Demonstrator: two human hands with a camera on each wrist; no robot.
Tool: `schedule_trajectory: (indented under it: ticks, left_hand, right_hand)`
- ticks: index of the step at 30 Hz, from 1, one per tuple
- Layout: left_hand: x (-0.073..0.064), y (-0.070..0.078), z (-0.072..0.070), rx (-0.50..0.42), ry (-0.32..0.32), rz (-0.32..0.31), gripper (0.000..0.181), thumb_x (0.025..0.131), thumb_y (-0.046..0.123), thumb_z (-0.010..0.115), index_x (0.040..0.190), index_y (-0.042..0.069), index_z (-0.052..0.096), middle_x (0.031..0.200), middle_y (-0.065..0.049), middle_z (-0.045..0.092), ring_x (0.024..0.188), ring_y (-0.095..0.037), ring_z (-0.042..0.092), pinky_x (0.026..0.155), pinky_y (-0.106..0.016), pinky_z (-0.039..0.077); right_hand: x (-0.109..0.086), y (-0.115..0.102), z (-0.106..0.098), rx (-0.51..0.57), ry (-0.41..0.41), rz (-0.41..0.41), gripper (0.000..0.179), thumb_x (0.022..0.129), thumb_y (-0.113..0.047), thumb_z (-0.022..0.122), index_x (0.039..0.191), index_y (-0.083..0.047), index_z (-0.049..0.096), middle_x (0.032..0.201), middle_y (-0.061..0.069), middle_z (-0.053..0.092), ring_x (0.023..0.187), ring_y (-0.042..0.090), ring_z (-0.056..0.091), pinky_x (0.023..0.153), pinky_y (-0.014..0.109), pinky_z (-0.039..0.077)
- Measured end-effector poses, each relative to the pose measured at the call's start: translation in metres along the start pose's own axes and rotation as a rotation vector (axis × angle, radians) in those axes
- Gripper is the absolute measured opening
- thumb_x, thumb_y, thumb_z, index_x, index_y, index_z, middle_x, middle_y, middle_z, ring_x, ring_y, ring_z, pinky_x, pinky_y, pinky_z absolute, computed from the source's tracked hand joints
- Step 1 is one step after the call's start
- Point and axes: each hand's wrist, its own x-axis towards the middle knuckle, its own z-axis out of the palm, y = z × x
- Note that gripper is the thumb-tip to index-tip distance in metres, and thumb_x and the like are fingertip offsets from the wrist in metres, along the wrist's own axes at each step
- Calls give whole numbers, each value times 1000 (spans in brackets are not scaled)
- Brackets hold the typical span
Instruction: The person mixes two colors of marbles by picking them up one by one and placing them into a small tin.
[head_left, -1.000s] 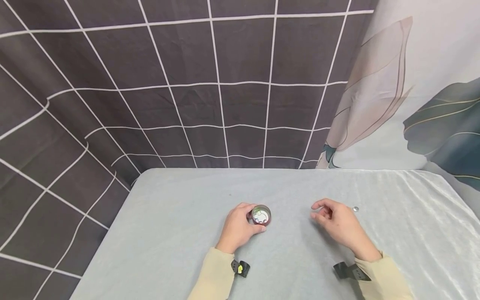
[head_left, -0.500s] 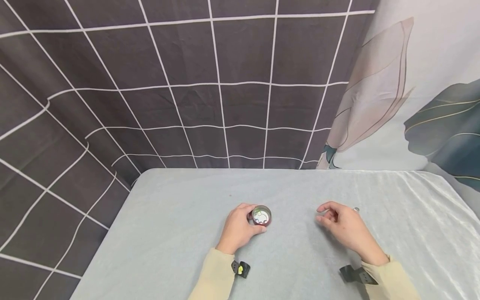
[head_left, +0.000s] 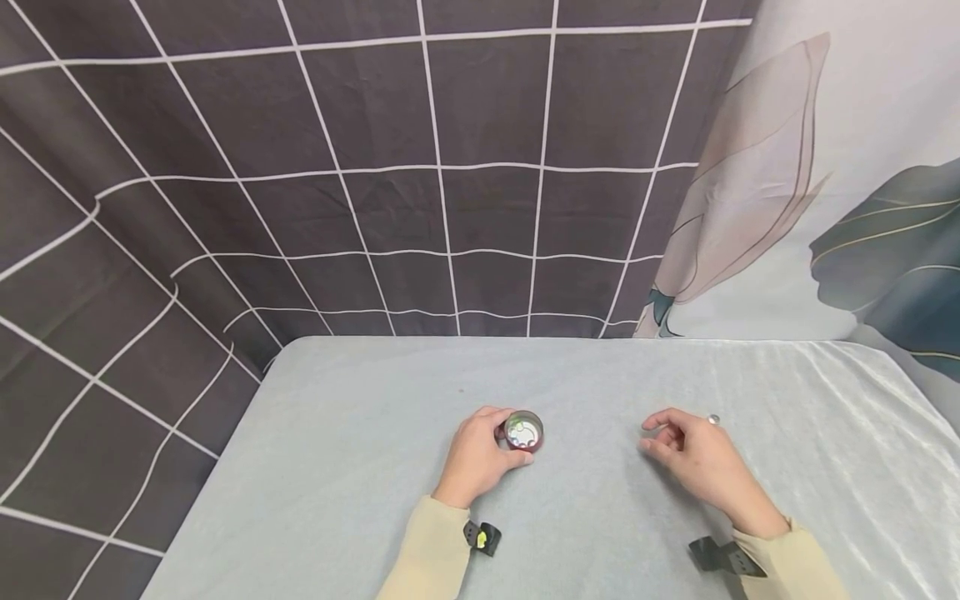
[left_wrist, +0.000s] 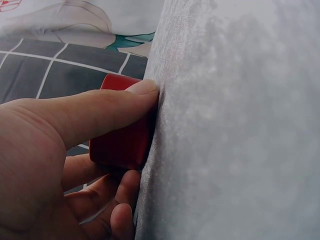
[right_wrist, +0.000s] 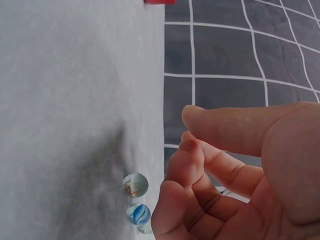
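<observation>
My left hand grips a small round red cup, thumb on one side and fingers on the other. Seen from above in the head view, the cup stands on the pale cloth, its mouth up, with a few small round shapes over a light bottom. My right hand hovers over the cloth to the right, fingers loosely curled and holding nothing. Beside its fingertips in the right wrist view lie a clear marble with an orange swirl, a blue-swirled marble and a third, partly hidden by a finger.
A light grey velvety cloth covers the table. Dark curtain with white grid lines hangs behind and to the left; a leaf-patterned curtain hangs at the right. The red cup is to the left of my right hand.
My right hand has drifted right and slightly toward me, closer to the marbles. The left hand and the red cup have stayed in place.
</observation>
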Motion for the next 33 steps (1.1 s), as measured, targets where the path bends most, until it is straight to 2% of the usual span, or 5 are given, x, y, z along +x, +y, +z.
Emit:
schedule_trajectory:
  ticks: [13,22,33]
  left_hand:
    - [1,-1,1,0,-1,-11,54,72,18,92,120,5,71,112,-4,67,95,-17,61,87,-38,50]
    - [2,0,1,2,-4,-11,54,72,18,91,120,5,71,115,-6,68,106,-22,64,94,-41,49]
    - [1,0,1,-1,-12,-22,54,73,19,91,121,6,71,113,-5,67,98,-18,62,89,-40,50]
  right_hand:
    - [-3,6,-3,-58,-24,35,19,89,-18,76,102,-5,69,73,-7,59,62,5,49,58,26,40]
    - [-7,12,-5,-72,-16,29,16,89,-15,75,100,-6,69,72,-7,58,63,5,49,59,26,40]
    - [-9,17,-5,-76,-32,48,15,89,-14,75,101,-6,69,73,-6,58,63,6,48,57,26,40]
